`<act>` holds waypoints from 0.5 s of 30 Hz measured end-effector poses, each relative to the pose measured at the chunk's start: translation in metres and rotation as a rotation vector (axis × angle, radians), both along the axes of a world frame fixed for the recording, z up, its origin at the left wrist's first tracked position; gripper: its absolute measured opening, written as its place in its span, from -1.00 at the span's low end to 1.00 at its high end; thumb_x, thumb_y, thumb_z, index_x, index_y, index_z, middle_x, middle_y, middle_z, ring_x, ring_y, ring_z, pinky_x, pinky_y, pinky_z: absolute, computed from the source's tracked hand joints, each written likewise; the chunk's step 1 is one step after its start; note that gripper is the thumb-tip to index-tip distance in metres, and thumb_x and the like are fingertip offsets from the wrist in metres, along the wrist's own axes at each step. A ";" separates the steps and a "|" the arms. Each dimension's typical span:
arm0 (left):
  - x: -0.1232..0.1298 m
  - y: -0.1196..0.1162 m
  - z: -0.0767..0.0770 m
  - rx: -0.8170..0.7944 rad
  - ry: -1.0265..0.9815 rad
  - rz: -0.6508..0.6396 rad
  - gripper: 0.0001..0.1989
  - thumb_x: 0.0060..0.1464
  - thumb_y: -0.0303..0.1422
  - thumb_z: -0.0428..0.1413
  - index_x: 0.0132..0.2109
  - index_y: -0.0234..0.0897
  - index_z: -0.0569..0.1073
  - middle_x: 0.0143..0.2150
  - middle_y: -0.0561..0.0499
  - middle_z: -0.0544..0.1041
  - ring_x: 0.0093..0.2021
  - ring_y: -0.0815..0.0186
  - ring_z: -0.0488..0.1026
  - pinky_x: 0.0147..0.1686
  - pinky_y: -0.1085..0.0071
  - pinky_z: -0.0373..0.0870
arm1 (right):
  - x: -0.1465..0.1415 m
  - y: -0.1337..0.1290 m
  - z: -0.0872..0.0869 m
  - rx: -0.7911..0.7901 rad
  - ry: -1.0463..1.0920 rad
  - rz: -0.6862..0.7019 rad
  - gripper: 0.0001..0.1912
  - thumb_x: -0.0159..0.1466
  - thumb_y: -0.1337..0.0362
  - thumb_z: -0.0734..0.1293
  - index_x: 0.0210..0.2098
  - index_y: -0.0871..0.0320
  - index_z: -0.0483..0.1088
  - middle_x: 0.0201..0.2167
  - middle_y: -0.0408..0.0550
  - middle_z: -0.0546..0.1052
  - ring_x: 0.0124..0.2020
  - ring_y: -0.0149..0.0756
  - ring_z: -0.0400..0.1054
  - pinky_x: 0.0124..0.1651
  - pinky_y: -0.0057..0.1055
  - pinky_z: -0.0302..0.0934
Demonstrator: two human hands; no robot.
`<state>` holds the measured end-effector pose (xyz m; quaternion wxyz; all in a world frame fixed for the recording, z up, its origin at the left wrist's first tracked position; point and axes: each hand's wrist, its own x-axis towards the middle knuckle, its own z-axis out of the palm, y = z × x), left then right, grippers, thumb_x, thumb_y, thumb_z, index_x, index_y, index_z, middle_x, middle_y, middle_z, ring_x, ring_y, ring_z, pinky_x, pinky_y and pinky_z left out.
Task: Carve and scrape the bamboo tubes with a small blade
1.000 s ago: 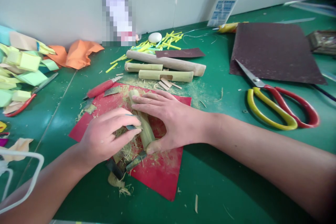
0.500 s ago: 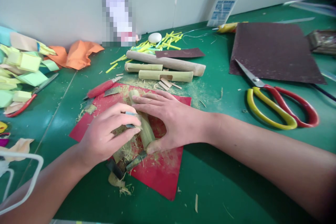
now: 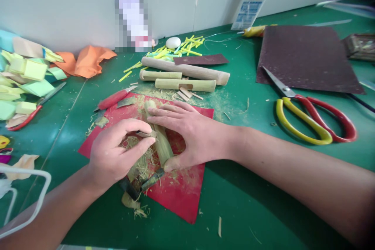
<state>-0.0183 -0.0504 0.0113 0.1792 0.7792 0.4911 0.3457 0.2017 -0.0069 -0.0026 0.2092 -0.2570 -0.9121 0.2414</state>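
A pale green bamboo tube (image 3: 161, 144) lies at a slant on the red sheet (image 3: 187, 199). My right hand (image 3: 190, 131) is spread over it, fingers near its far end and thumb against its near end, pinning it down. Just left of the tube, my left hand (image 3: 115, 148) pinches a small thin grey strip (image 3: 143, 134) between thumb and fingers; whether it is a blade or folded sandpaper I cannot tell. Fine shavings (image 3: 143, 164) cover the sheet below that hand. Dark small pieces (image 3: 130, 188) lie by the tube's near end.
Behind the sheet lie cut bamboo pieces (image 3: 190, 84) and a longer grey stick (image 3: 187, 69). A red-handled knife (image 3: 114, 98) rests at the sheet's far left edge. Scissors (image 3: 304, 115) and dark sandpaper (image 3: 304, 56) are at right, folded paper pieces (image 3: 32, 70) at left.
My left fingers have shifted their grip, and the thin strip now sits flatter between thumb and index finger. The right hand and the bamboo tube have stayed put.
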 end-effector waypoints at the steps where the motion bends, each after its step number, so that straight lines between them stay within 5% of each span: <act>1: 0.000 0.000 -0.001 -0.029 -0.024 0.019 -0.78 0.05 -0.43 0.22 -0.12 -0.17 0.46 -0.19 0.07 0.55 -0.24 0.36 0.52 -0.14 0.42 0.49 | 0.000 0.000 0.000 0.003 -0.001 0.001 0.01 -0.01 -0.18 0.43 0.31 0.09 0.10 0.35 0.09 0.12 0.36 0.02 -0.06 0.35 0.05 -0.42; 10: 0.000 0.001 -0.002 -0.082 -0.042 0.054 -0.68 0.07 -0.37 0.21 0.01 -0.13 0.47 -0.11 0.01 0.56 -0.22 0.32 0.53 -0.28 0.46 0.52 | 0.000 0.000 0.001 -0.003 -0.023 -0.005 0.03 -0.01 -0.19 0.42 0.32 0.11 0.08 0.36 0.11 0.09 0.37 0.00 -0.08 0.35 0.04 -0.43; 15: 0.001 0.000 -0.001 -0.070 -0.039 0.076 -0.76 0.06 -0.40 0.22 -0.09 -0.15 0.50 -0.22 0.10 0.58 -0.31 0.40 0.53 -0.28 0.52 0.50 | 0.000 0.000 0.001 -0.008 -0.018 -0.009 0.03 -0.02 -0.18 0.43 0.31 0.12 0.09 0.35 0.11 0.11 0.36 0.02 -0.06 0.35 0.05 -0.42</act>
